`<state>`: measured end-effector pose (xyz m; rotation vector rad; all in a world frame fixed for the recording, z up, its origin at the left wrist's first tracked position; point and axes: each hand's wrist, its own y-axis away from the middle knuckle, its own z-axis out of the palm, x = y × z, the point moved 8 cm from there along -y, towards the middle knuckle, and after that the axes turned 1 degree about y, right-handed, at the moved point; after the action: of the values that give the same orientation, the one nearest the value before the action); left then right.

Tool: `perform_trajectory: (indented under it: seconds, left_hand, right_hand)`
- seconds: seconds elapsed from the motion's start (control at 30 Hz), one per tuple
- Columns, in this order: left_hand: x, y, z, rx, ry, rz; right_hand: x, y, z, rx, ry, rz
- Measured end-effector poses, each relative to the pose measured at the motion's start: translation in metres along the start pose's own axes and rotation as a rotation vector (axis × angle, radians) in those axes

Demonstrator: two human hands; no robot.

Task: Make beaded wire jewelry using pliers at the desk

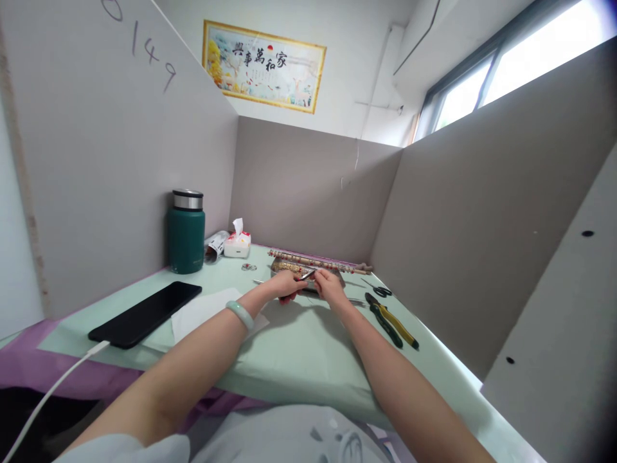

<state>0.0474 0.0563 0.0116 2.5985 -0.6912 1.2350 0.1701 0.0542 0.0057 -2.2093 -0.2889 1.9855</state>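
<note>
My left hand (285,285) is closed round a small pair of pliers (306,275) with a red grip, the metal tip pointing right. My right hand (329,283) pinches something tiny at that tip; I cannot make out what. Both hands rest on the pale green mat (299,347) just in front of a shallow tray of small beads (285,265). A long beaded strand (318,261) lies behind the tray. A jade-coloured bangle (241,314) sits on my left wrist.
Green-and-yellow pliers (391,319) and small scissors (378,289) lie to the right. A black phone (146,313) on a white cable, a white sheet (202,312), a green flask (186,232) and a tissue pack (237,244) are at the left. Grey partitions (313,186) enclose the desk.
</note>
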Motion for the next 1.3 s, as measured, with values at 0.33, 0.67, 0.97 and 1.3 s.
perform_trajectory:
  seconds: [0.33, 0.67, 0.97, 1.3]
  left_hand:
    - [-0.001, -0.001, -0.002, 0.003, 0.047, -0.020]
    - [0.002, 0.002, 0.000, -0.019, 0.058, 0.006]
    - [-0.001, -0.002, 0.000, -0.026, 0.048, 0.015]
    - [0.002, 0.004, 0.004, -0.185, 0.228, 0.060]
  right_hand:
    - [-0.003, 0.005, -0.005, 0.031, -0.222, 0.072]
    - [-0.004, 0.005, 0.003, -0.071, -0.218, 0.060]
    - [-0.005, 0.004, 0.004, -0.065, -0.204, 0.034]
    - [-0.017, 0.012, 0.009, -0.162, -0.286, 0.004]
